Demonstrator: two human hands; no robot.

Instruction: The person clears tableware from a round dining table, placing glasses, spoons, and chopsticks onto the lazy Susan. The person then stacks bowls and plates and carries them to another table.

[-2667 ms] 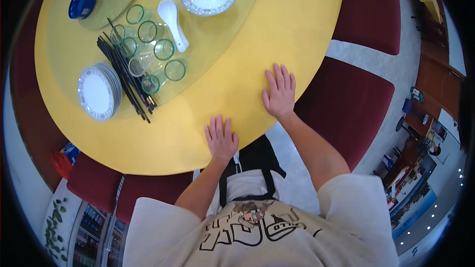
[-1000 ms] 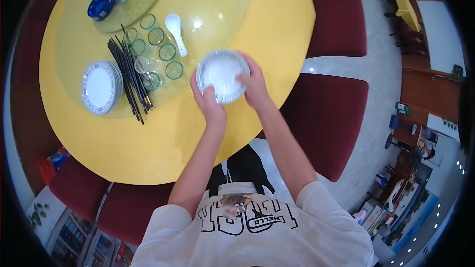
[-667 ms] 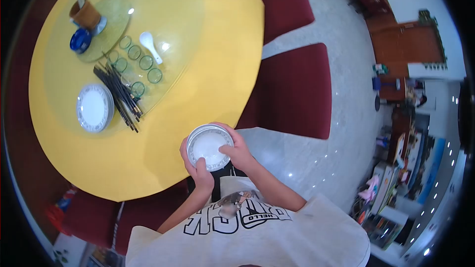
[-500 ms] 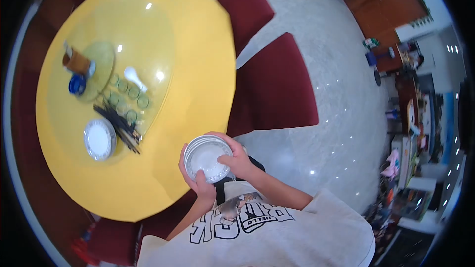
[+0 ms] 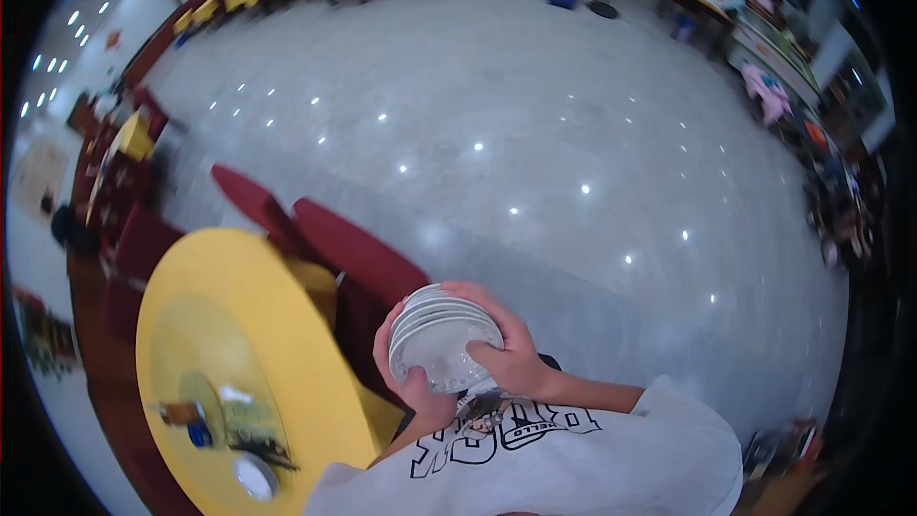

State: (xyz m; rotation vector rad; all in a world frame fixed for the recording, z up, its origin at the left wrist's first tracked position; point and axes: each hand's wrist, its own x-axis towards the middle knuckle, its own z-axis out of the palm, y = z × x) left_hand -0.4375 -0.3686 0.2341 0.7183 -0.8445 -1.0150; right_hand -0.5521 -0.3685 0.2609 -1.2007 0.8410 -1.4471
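Between both palms, bowl undersides hidden, a bowl stack (image 5: 445, 349) was grasped, left hand (image 5: 422, 392) and right hand (image 5: 504, 352) gripping opposite sides, thumbs inside the top bowl.

Ceiling lamps (image 5: 74, 17) shine beyond the left hand (image 5: 422, 394), point glare marks the floor (image 5: 564, 124) ahead of it, blur softens the table (image 5: 310, 392) to its left, and wide-angle distortion bends the black-bordered edges.

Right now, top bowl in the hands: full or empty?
Empty. The top bowl shows its bare white inside; only thumbs of the left hand and right hand reach over it.
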